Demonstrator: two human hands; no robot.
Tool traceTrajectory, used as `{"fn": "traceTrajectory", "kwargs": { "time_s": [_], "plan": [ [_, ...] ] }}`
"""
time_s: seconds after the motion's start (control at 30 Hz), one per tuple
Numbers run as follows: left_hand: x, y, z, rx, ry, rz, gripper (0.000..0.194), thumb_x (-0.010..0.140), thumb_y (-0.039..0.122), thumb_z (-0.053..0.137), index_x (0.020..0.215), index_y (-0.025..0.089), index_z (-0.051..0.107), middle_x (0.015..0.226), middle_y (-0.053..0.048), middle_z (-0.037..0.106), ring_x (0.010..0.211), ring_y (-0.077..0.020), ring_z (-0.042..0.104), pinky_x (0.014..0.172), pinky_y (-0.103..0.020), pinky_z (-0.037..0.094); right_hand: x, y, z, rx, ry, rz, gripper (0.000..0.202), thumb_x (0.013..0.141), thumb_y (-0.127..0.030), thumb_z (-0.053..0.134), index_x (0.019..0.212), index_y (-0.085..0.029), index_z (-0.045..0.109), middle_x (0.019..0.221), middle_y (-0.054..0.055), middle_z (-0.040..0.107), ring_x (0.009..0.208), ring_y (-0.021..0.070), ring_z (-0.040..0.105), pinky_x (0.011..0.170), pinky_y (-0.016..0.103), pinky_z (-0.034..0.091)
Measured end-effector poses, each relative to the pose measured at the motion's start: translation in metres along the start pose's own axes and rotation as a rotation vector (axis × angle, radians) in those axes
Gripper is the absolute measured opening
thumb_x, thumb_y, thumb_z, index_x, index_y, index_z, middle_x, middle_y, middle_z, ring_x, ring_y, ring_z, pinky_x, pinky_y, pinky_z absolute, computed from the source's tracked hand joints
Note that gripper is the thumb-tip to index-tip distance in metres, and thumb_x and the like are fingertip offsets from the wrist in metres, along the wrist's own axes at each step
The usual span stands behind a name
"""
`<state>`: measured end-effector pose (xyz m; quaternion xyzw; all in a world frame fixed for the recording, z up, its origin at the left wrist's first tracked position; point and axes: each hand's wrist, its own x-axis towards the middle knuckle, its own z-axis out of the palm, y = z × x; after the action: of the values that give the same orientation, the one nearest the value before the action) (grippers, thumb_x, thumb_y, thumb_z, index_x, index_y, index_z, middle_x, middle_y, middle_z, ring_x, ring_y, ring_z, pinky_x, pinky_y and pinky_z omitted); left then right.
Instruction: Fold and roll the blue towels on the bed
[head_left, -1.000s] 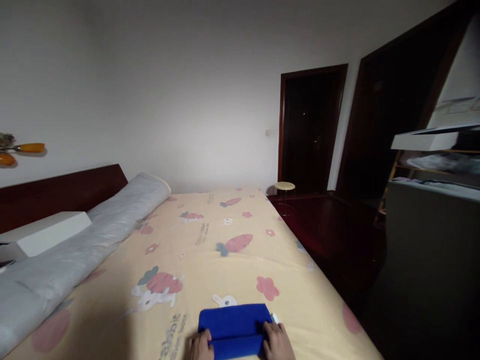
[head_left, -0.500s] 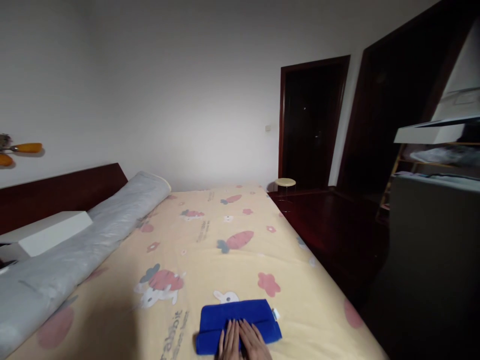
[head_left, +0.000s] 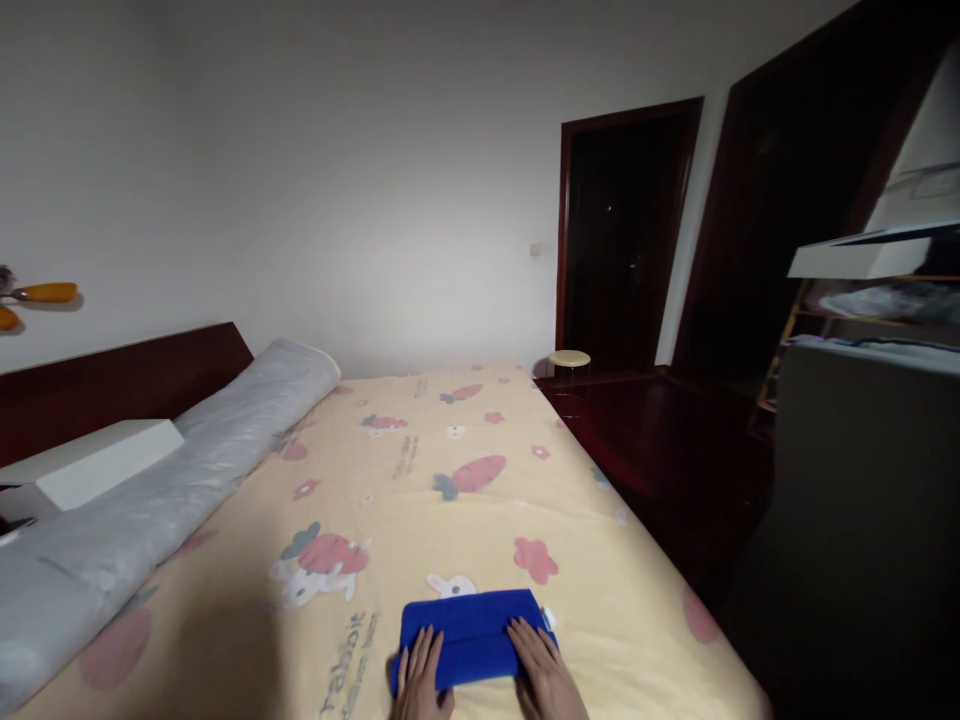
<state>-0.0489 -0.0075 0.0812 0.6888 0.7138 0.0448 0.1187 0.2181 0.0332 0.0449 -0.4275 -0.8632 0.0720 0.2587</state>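
A folded blue cloth (head_left: 472, 625) lies flat on the bed near its front, with a crease running across it and a small white tag (head_left: 549, 619) at its right edge. My left hand (head_left: 422, 675) rests on the cloth's left part, fingers stretched out and pointing away from me. On the right part lies my right hand (head_left: 541, 665), its fingers also extended and flat. Both palms face down, with bare cloth between them. The wrists run out of the bottom of the view.
The bed wears a yellow sheet (head_left: 405, 540) printed with carrots and rabbits. Along the left lie a long grey roll (head_left: 217, 460) and a white box (head_left: 105, 460). A round stool (head_left: 570, 358) stands by the dark door. At right are a dark cabinet (head_left: 862, 500) and shelves.
My hands have moved apart, from side by side at the cloth's middle to its left and right parts. The cloth stays in nearly the same place, and the view has shifted slightly.
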Motion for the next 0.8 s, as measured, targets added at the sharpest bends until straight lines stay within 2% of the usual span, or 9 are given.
{"fn": "traceTrajectory", "kwargs": {
  "time_s": [0.13,0.33,0.43,0.53,0.67,0.8],
  "plan": [
    [0.003,-0.004,0.007,-0.003,0.036,-0.029,0.082,0.066,0.016,0.05,0.147,0.024,0.037,0.157,-0.002,0.029,0.146,-0.0237,0.027,0.121,-0.048,0.02,-0.005,0.013,-0.005,-0.045,-0.01,0.092,0.07,0.074,-0.011,0.044,0.144,-0.013,0.044,0.15,0.01,0.041,0.138,0.0278,0.039,0.113,0.047,0.035],
    [0.008,-0.013,0.017,0.003,0.034,-0.042,0.087,0.062,0.015,0.05,0.148,0.023,0.035,0.157,-0.003,0.028,0.146,-0.0247,0.026,0.122,-0.05,0.014,-0.011,0.017,-0.008,-0.018,-0.011,0.165,0.069,0.077,-0.015,0.043,0.145,-0.02,0.043,0.149,0.007,0.043,0.137,0.0274,0.041,0.11,0.045,0.037],
    [0.008,-0.018,0.016,0.003,0.02,-0.041,0.092,0.06,0.011,0.049,0.149,0.021,0.032,0.157,-0.003,0.028,0.147,-0.0219,0.025,0.122,-0.046,0.016,-0.012,0.016,-0.005,-0.004,0.004,0.179,0.069,0.077,-0.015,0.043,0.146,-0.023,0.043,0.149,0.007,0.043,0.138,0.0279,0.04,0.109,0.045,0.037],
    [0.006,-0.02,0.009,-0.005,-0.006,-0.03,0.09,0.059,0.008,0.048,0.147,0.021,0.036,0.157,-0.003,0.031,0.146,-0.0199,0.026,0.122,-0.042,0.017,-0.012,0.016,-0.003,-0.002,0.0,0.199,0.068,0.078,-0.015,0.042,0.146,-0.023,0.043,0.15,0.006,0.043,0.139,0.0276,0.039,0.109,0.045,0.036],
    [0.004,-0.014,-0.001,-0.005,-0.036,-0.034,0.086,0.06,0.008,0.048,0.145,0.022,0.041,0.156,-0.002,0.033,0.145,-0.0197,0.028,0.122,-0.044,0.015,-0.011,0.014,-0.001,-0.01,-0.031,0.229,0.068,0.078,-0.015,0.042,0.146,-0.021,0.042,0.15,0.008,0.042,0.139,0.0278,0.038,0.11,0.047,0.035],
    [0.005,0.0,0.003,0.064,-0.011,-0.126,0.088,0.06,0.01,0.048,0.147,0.019,0.036,0.159,-0.005,0.026,0.148,-0.0257,0.019,0.122,-0.053,0.009,-0.003,0.006,0.003,-0.072,0.02,0.24,0.072,0.073,-0.013,0.044,0.144,-0.019,0.044,0.152,0.01,0.038,0.14,0.0308,0.036,0.11,0.051,0.033]
  ]
}}
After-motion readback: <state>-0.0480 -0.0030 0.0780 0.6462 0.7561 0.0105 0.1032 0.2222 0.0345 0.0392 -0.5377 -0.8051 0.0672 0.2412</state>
